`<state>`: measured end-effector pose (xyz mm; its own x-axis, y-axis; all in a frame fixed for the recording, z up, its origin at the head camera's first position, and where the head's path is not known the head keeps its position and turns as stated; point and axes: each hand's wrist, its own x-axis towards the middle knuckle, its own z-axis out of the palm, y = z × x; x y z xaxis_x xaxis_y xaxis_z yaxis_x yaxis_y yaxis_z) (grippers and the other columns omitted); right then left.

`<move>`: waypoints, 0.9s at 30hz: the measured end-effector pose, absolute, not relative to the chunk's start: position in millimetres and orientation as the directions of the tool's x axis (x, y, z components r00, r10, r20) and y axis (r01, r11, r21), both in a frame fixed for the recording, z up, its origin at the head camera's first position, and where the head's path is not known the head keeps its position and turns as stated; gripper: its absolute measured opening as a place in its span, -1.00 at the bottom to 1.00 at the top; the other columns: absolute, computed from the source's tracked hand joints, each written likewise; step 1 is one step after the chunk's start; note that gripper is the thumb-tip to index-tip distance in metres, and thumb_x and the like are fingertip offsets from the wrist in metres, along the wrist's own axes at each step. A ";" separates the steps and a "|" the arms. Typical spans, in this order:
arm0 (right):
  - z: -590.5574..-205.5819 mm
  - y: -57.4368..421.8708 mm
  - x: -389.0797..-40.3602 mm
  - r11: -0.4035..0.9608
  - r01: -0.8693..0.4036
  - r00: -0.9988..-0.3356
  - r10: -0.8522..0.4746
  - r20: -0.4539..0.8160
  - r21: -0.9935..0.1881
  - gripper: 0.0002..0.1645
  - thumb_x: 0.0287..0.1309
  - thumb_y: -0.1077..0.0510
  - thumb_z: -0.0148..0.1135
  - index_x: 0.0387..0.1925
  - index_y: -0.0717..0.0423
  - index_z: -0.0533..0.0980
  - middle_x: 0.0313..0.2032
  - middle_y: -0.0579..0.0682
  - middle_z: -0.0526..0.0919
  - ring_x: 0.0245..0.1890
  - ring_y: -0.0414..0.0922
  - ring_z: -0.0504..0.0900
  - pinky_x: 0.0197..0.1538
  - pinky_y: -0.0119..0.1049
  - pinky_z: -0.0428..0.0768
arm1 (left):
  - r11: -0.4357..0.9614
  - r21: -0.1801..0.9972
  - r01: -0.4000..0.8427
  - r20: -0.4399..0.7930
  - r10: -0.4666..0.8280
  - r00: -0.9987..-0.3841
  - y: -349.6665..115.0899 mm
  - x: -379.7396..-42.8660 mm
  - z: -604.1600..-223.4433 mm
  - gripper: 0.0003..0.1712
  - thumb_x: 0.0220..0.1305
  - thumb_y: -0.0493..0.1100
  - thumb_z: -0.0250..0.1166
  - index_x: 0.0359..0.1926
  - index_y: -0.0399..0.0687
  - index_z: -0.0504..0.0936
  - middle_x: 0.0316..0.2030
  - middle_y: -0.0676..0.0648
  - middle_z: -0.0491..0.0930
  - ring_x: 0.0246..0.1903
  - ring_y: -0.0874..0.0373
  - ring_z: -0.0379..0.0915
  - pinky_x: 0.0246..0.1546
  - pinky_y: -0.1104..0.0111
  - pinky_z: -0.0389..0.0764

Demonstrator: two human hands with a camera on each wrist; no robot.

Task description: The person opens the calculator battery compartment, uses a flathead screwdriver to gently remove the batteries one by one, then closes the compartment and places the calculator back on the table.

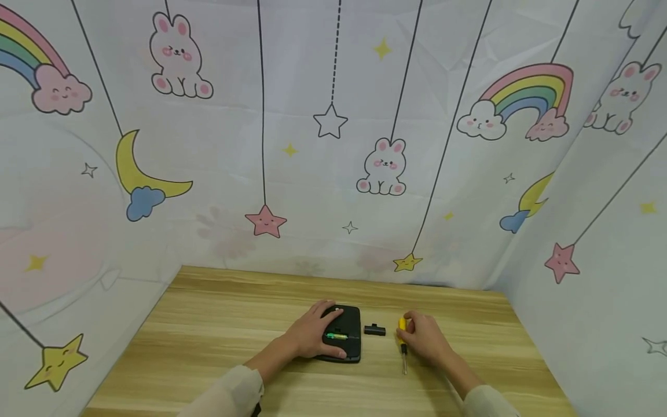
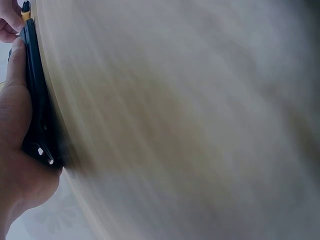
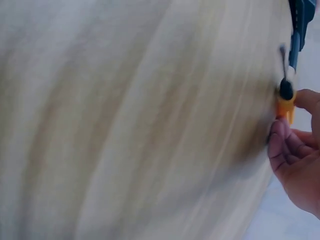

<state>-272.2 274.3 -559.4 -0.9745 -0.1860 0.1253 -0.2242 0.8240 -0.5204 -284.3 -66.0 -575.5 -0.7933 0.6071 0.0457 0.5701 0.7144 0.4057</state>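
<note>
so here's the setup: a black battery-powered device [image 1: 352, 324] lies back side up on a wood-grain desk [image 1: 234, 324], roughly midway between the left and right edges and nearer the back edge than the part of the desk closest to the person. a green battery [image 1: 340, 336] sits in its back, uncovered. the left hand [image 1: 314, 333] rests over the side nearer the desk's left edge, fingers spread and fairly straight, thumb lying by the near side — more of a flat press than a grab.

the right hand [image 1: 423, 336] is well apart from it, over toward the desk's right edge, pinching a screwdriver [image 1: 403, 348] by its yellow handle, shaft pointing away from the back edge. can't tell what kind of tip it has. a small black battery cover [image 1: 374, 329] lies loose between device and screwdriver, touching neither.

what could go wrong, imo: that cover is right in the gap, so a careless sweep of the right hand toward the device could knock it away. if the left hand eases off, the device might skid under any push from the tool. a slipping tip could scratch the casing, nick the battery or poke that left thumb. and tilting the device — with nothing over the battery — could let it drop out and roll off.
</note>
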 end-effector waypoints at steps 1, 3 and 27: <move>-558.3 273.4 -271.8 0.826 -0.215 -0.977 -0.183 0.112 -0.521 -0.56 0.19 0.18 0.55 0.00 0.38 0.63 -0.53 -0.17 0.55 -0.54 -0.27 0.47 -0.41 -0.34 0.51 | 0.714 0.406 0.570 0.045 0.608 -0.793 -66.1 -284.3 -575.7 0.21 0.19 0.58 0.37 0.66 0.08 0.24 0.63 -0.17 0.08 0.61 -0.16 -0.03 0.42 -0.14 0.36; -555.8 271.7 -270.8 0.826 -0.200 -0.980 -0.179 0.091 -0.527 -0.57 0.17 0.20 0.55 -0.03 0.40 0.62 -0.54 -0.14 0.54 -0.55 -0.24 0.47 -0.47 -0.35 0.48 | 0.713 0.408 0.570 0.043 0.608 -0.793 -66.3 -284.2 -575.8 0.21 0.19 0.58 0.37 0.66 0.08 0.24 0.63 -0.17 0.09 0.61 -0.16 -0.03 0.43 -0.14 0.36; -535.3 267.5 -271.2 0.805 -0.119 -0.991 -0.130 0.023 -0.581 -0.78 0.11 0.28 0.52 -0.23 0.29 0.65 -0.39 -0.02 0.66 -0.36 -0.14 0.61 -0.32 -0.23 0.65 | 0.708 0.389 0.589 0.050 0.622 -0.781 -66.8 -283.1 -573.7 0.19 0.22 0.58 0.33 0.66 0.07 0.25 0.63 -0.18 0.09 0.60 -0.17 -0.01 0.39 -0.13 0.41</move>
